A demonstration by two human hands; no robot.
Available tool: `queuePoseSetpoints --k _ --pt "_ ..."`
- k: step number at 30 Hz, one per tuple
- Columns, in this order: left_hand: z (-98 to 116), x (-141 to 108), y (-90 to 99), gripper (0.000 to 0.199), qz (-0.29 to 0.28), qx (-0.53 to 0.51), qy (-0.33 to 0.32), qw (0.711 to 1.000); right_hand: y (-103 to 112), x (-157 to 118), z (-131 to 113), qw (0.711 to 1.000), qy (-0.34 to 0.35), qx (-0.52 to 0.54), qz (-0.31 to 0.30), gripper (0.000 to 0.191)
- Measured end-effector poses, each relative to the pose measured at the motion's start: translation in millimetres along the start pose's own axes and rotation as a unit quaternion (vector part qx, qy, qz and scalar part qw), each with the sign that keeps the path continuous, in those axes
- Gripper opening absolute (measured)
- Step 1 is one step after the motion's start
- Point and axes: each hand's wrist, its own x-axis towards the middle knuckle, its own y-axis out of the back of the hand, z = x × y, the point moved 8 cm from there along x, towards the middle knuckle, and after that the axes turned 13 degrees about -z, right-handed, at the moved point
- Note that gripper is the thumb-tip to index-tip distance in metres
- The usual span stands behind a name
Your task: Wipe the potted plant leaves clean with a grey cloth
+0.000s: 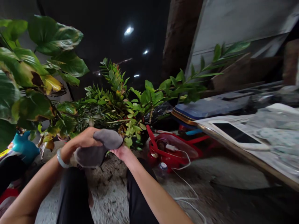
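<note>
A grey cloth (109,139), folded into two rounded lobes, hangs between my hands in front of the potted plants. My left hand (90,137), with a pale bracelet at its wrist, grips the cloth from the left, thumb and fingers closed on it. At the cloth's right end is my right hand (121,151), its fingers mostly hidden behind the fabric and closed on its edge. Just beyond both hands stand leafy green plants (137,107), some leaves yellowed. Part of the cloth hangs lower, above my left knee.
A red bag (171,155) with a white cable (184,198) sits on the floor to the right. Further right, a table (243,155) holds a white tablet-like device (240,135) and plastic bags. A large-leaved plant (35,68) reaches in from the left, above a teal object (24,148).
</note>
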Motion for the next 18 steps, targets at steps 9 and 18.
queuePoseSetpoints --k 9,18 --pt "-23.8 -12.4 69.6 0.019 0.342 0.061 0.034 0.937 -20.2 -1.1 2.8 0.988 -0.087 0.128 -0.013 0.027" --pt "-10.9 -55.5 23.6 0.027 0.17 -0.029 0.003 0.985 -10.1 -9.1 22.4 0.988 -0.097 0.121 0.002 0.021"
